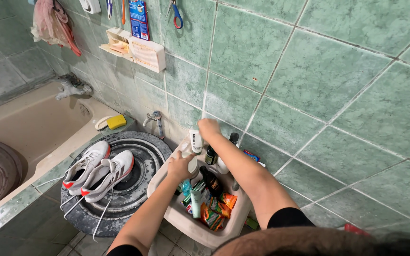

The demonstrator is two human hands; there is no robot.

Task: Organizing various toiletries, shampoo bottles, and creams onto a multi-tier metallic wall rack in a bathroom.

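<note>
My right hand [208,129] reaches to the back of a small beige sink [186,223] and is closed on a white tube [196,141] held upright near the wall. My left hand [180,167] grips a white bottle [192,164] at the sink's left rim. The basin is packed with several bottles, tubes and orange sachets [214,208]; a dark bottle [211,181] lies among them.
A pair of white sneakers [96,171] with red accents rests on a round black lid [124,185] to the left. Beyond it is a beige tub [29,128] with a tap, a yellow sponge [116,122], a wall faucet [154,118] and a wall shelf [136,50].
</note>
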